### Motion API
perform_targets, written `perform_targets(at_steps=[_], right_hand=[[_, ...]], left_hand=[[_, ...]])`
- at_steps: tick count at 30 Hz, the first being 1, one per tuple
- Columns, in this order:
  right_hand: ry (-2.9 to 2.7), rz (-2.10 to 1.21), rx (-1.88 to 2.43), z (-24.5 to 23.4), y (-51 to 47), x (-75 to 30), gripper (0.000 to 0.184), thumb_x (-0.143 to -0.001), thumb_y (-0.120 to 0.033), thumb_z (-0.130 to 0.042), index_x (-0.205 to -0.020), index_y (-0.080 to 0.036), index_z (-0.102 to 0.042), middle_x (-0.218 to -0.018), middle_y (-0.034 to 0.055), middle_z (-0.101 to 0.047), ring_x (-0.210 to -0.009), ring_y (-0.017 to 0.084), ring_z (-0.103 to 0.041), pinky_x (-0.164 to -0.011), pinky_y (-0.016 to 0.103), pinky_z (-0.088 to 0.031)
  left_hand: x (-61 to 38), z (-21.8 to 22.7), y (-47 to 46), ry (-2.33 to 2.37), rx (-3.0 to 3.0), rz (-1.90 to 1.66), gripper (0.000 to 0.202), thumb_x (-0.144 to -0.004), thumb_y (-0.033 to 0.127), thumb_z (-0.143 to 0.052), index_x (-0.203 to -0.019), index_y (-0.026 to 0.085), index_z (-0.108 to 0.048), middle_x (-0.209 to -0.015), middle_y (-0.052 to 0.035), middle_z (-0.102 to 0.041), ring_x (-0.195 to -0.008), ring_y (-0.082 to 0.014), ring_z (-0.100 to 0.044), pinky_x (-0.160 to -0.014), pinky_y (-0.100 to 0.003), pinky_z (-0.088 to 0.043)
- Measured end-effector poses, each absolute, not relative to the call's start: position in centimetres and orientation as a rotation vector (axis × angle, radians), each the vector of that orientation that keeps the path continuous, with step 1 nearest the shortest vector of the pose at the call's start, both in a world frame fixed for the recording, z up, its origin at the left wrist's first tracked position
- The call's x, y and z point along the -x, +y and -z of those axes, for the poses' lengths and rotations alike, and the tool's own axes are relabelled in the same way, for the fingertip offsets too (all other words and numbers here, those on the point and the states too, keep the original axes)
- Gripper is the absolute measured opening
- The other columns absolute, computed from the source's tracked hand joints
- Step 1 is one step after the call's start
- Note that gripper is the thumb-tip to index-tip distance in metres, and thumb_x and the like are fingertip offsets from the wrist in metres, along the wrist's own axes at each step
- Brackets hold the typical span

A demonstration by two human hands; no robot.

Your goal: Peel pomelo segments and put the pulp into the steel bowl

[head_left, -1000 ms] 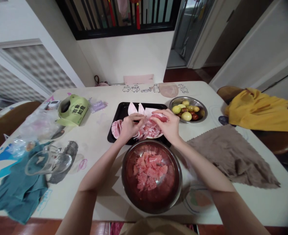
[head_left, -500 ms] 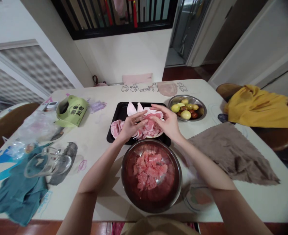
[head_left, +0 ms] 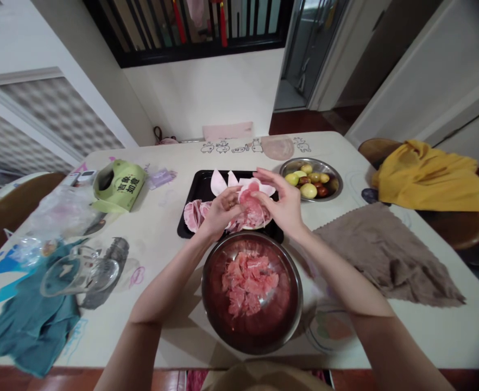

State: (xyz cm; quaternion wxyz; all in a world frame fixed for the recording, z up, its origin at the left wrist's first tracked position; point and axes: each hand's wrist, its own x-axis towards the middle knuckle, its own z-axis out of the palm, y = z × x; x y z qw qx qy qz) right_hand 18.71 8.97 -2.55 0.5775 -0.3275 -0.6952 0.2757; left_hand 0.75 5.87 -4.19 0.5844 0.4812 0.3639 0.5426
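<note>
Right hand (head_left: 286, 208): we hold pink fruit (head_left: 250, 199)
Left hand (head_left: 220, 213): curled close, grip unclear
Bowl (head_left: 279, 317): pink pulp (head_left: 248, 283) inside

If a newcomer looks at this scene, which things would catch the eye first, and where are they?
Probably first the large metal bowl with pink-red pieces, near the front edge of the table. Just beyond it, the right hand holds a pink piece over the black tray, with the left hand close beside. The yellow cloth at the right may also stand out.
</note>
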Motion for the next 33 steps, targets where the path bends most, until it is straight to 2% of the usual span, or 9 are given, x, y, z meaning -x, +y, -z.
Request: perform_targets(at_steps=[3,5,12,17,21,28,33], right_hand=[[-1.685,-0.277,0.814,1.9,8.6,-18.9,0.015,-0.091,-0.029,-0.074,-0.105,-0.026,-0.074,-0.101,0.0037,-0.077,-0.096,0.021,-0.070,-0.090,0.041,-0.055],[-1.748,-0.069,0.802,1.8,8.3,-18.8,0.005,-0.093,-0.027,-0.071,-0.094,-0.024,-0.075,-0.091,0.0034,-0.075,-0.089,0.021,-0.067,-0.085,0.040,-0.053],[-1.809,0.198,0.822,2.4,7.4,-18.2,0.005,-0.094,-0.025,-0.068,-0.095,-0.024,-0.073,-0.089,0.0013,-0.075,-0.084,0.019,-0.065,-0.078,0.037,-0.046],[-1.849,0.306,0.793,2.4,7.2,-18.4,0.005,-0.094,-0.021,-0.067,-0.095,-0.024,-0.072,-0.090,-0.0004,-0.077,-0.085,0.017,-0.068,-0.082,0.037,-0.043],[-1.904,0.415,0.737,2.7,7.2,-18.7,0.012,-0.094,-0.020,-0.066,-0.104,-0.025,-0.071,-0.097,-0.0005,-0.080,-0.087,0.018,-0.071,-0.086,0.039,-0.044],[-1.985,0.322,0.742,3.4,7.1,-19.2,0.018,-0.099,-0.029,-0.061,-0.112,-0.031,-0.073,-0.109,0.0001,-0.080,-0.095,0.020,-0.075,-0.091,0.043,-0.045],[-1.990,0.360,0.752,3.3,6.9,-19.2,0.018,-0.100,-0.026,-0.057,-0.108,-0.029,-0.073,-0.110,-0.0008,-0.081,-0.094,0.019,-0.076,-0.089,0.042,-0.045]], left_hand=[[-1.0,3.5,5.7,0.884,-1.181,-1.440,0.037,-0.073,0.032,-0.088,-0.100,0.018,-0.068,-0.094,-0.0025,-0.069,-0.084,-0.0133,-0.064,-0.078,-0.026,-0.054],[-1.3,3.2,5.6,0.914,-1.216,-1.549,0.032,-0.075,0.033,-0.087,-0.095,0.017,-0.068,-0.091,-0.0019,-0.068,-0.085,-0.0131,-0.063,-0.081,-0.026,-0.053],[-2.3,3.6,4.7,0.913,-1.329,-1.703,0.035,-0.074,0.027,-0.089,-0.092,0.019,-0.060,-0.086,0.0014,-0.064,-0.080,-0.0114,-0.062,-0.079,-0.025,-0.052],[-2.7,3.7,4.2,0.969,-1.471,-1.704,0.030,-0.080,0.027,-0.084,-0.094,0.020,-0.058,-0.100,-0.0042,-0.068,-0.092,-0.0164,-0.066,-0.089,-0.033,-0.054],[-3.0,3.4,3.9,0.953,-1.540,-1.762,0.024,-0.085,0.022,-0.077,-0.095,0.020,-0.056,-0.102,-0.0044,-0.068,-0.098,-0.0170,-0.068,-0.094,-0.036,-0.054],[-3.1,2.9,3.5,0.958,-1.687,-1.833,0.020,-0.086,0.017,-0.075,-0.092,0.021,-0.056,-0.097,-0.0027,-0.069,-0.096,-0.0160,-0.069,-0.094,-0.037,-0.056],[-3.1,3.1,3.4,0.912,-1.735,-1.833,0.018,-0.087,0.011,-0.072,-0.091,0.020,-0.058,-0.096,-0.0029,-0.067,-0.098,-0.0174,-0.069,-0.094,-0.039,-0.057]])
